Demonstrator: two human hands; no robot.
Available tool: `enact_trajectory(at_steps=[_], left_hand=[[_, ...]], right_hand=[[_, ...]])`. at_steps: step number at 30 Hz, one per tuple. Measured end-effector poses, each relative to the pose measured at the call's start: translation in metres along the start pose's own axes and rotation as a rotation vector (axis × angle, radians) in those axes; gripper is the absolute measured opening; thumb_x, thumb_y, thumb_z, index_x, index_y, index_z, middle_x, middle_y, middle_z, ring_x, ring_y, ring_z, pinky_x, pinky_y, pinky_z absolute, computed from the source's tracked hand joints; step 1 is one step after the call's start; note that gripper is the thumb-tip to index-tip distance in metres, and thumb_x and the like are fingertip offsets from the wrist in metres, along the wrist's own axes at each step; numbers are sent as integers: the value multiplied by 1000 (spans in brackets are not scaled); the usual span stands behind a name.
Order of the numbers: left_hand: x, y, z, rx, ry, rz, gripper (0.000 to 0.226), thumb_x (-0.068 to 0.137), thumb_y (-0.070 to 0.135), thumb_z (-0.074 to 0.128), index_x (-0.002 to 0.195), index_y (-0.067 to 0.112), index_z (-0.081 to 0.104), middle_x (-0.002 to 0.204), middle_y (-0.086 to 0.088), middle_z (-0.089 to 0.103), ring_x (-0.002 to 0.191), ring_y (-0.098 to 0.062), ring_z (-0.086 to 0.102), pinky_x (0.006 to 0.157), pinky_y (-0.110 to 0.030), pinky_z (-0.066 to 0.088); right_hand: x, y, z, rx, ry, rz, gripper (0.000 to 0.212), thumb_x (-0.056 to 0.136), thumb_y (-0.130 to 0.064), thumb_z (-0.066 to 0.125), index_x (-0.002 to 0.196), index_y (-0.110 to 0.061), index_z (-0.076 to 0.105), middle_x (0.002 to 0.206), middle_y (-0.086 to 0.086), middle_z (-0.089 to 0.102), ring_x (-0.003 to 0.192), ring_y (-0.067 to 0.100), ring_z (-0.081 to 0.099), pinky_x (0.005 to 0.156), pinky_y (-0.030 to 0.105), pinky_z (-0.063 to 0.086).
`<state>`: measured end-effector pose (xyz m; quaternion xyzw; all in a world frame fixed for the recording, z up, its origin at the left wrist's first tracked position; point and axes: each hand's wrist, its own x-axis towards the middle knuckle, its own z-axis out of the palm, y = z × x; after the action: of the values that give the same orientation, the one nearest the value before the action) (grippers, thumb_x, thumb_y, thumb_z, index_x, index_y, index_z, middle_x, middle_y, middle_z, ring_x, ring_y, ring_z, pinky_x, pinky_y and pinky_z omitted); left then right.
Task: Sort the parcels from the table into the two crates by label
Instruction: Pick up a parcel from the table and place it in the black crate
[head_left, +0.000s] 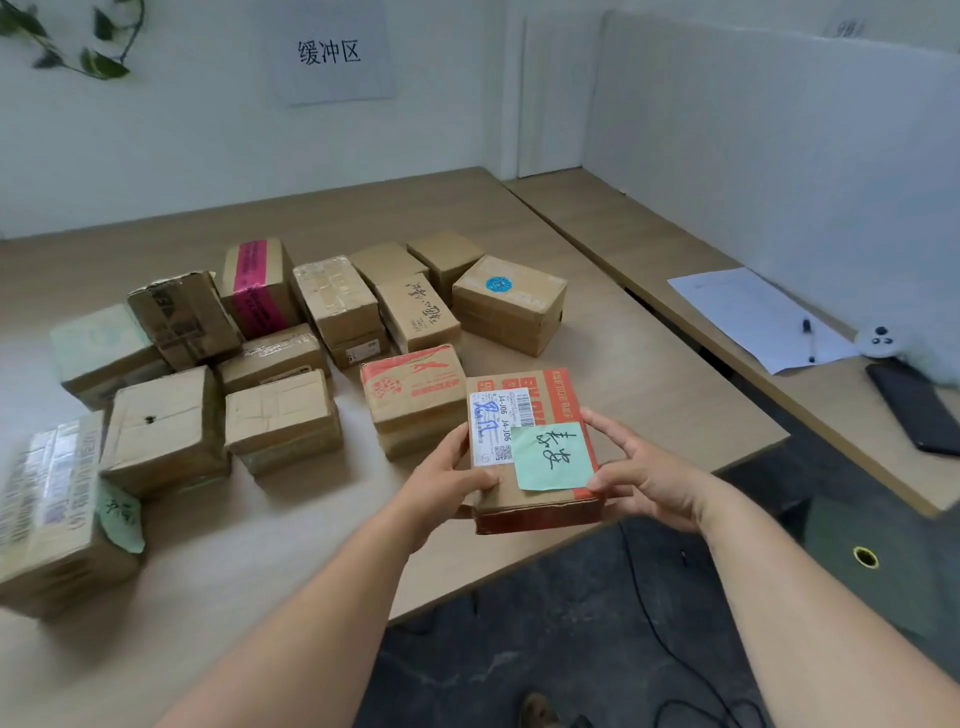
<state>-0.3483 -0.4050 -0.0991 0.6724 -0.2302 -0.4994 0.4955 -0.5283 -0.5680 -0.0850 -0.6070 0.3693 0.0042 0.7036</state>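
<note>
I hold a flat cardboard parcel (535, 499) with red print, a white shipping label and a green sticky note with handwriting, just above the table's near right edge. My left hand (452, 478) grips its left side, thumb on top. My right hand (639, 467) grips its right side. Several other cardboard parcels (280, 415) lie on the wooden table (649, 395), among them one with red print (410, 389) right behind the held one and one with a blue round sticker (509, 301). No crate is in view.
A second desk (623, 234) stands to the right with a sheet of paper (753, 317), a pen (808, 340), a white plush toy (893, 348) and a dark phone (919, 410). Cables run over the dark floor (571, 623) below. A paper sign (330, 52) hangs on the wall.
</note>
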Motion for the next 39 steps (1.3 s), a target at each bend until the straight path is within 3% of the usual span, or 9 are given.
enact_trajectory(at_steps=[6,11,16,21,25,29,33,39], left_hand=[[-26,-15,-17,-4,29,124,67,91,4,60,140,39,30,130,12,56,118,-18,59,91,-41,55],[-50,-26,-44,-24,108,220,73,89,2,61,143,40,28,132,11,55,122,-17,55,96,-45,51],[-83,-32,-80,66,295,287,62,92,15,61,143,36,32,139,14,45,123,-12,51,89,-31,53],[-111,-52,-119,226,576,270,58,91,23,62,142,34,37,140,9,46,119,-6,48,94,-29,45],[-130,-66,-137,268,682,224,58,90,26,65,142,33,40,137,9,49,118,-4,48,94,-26,44],[-145,-73,-147,260,771,192,56,90,27,65,140,34,40,136,13,48,114,-1,49,83,-15,41],[-156,-75,-156,263,856,172,59,89,27,65,141,33,40,138,10,49,119,-4,49,95,-26,45],[-186,-86,-164,288,996,119,64,86,27,69,142,33,39,136,9,51,122,-4,49,97,-23,43]], right_hand=[[-12,7,36,-94,29,-94,89,82,5,70,136,-53,29,117,7,67,111,30,64,88,56,55],[-6,1,68,-160,23,-158,91,82,7,68,138,-53,29,113,10,67,104,32,67,81,49,60],[11,-9,99,-150,-54,-207,90,81,12,64,134,-54,35,107,11,73,99,34,70,80,52,59],[32,-26,132,-188,-161,-241,89,81,13,64,132,-55,37,113,14,68,101,35,69,84,54,57],[53,-41,159,-219,-258,-252,90,80,13,65,136,-52,38,110,13,68,98,33,69,82,53,58],[70,-55,183,-251,-367,-256,92,76,12,69,136,-51,39,105,11,72,94,31,72,76,46,60],[87,-69,200,-290,-475,-248,93,69,6,69,135,-53,40,109,13,72,96,32,72,77,45,59],[108,-84,235,-355,-618,-270,89,78,12,66,131,-55,44,113,14,68,98,33,71,84,51,58]])
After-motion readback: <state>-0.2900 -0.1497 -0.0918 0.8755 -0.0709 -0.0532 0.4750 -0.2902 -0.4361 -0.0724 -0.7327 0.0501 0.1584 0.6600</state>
